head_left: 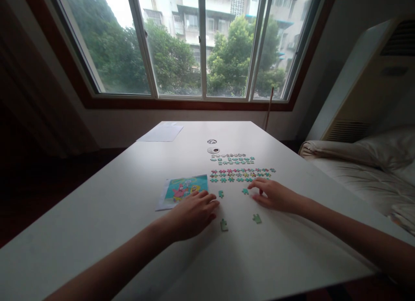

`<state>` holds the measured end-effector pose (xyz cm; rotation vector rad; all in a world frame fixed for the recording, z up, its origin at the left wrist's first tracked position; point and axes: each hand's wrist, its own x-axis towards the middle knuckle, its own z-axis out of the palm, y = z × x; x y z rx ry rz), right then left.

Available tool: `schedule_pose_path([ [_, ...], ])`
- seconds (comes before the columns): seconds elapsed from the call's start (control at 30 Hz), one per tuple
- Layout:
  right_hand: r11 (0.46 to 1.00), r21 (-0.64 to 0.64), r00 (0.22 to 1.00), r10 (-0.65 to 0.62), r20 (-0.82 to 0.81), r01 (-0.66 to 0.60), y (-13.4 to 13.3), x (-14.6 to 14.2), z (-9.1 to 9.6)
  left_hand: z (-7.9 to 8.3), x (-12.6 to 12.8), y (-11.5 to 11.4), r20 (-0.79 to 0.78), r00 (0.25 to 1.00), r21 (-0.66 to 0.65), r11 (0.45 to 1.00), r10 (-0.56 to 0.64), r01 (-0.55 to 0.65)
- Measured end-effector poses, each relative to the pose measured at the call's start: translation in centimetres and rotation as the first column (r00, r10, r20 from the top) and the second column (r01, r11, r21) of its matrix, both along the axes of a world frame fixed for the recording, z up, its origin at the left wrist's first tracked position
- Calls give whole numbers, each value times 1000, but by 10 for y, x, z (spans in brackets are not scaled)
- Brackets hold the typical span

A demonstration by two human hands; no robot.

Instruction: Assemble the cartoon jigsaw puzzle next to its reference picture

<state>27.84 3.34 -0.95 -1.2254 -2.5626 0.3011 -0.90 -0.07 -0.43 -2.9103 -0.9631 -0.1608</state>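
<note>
My left hand is low over the table beside a cartoon picture sheet, its lightly bent fingers apart and covering the sheet's lower right corner. Just past its fingertips lies a teal puzzle piece. My right hand has thumb and index finger spread, close to another teal puzzle piece on the table. Two greenish corner pieces lie nearer to me, the left puzzle piece and the right puzzle piece. Beyond my hands, several puzzle pieces lie in rows.
The white table stretches toward the window. White paper lies at its far left. Two small round objects sit behind the rows. To the right are a bed or sofa and a tall cream appliance.
</note>
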Motion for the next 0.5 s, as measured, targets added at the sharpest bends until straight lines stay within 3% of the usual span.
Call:
schedule_pose_path([
  [0.2, 996, 79, 999, -49, 2, 48, 10, -12, -9, -18, 12, 10, 28, 999, 70, 997, 23, -24],
  [0.5, 993, 100, 986, -51, -158, 67, 12, -10, -29, -28, 7, 9, 89, 996, 14, 1000, -2, 1],
])
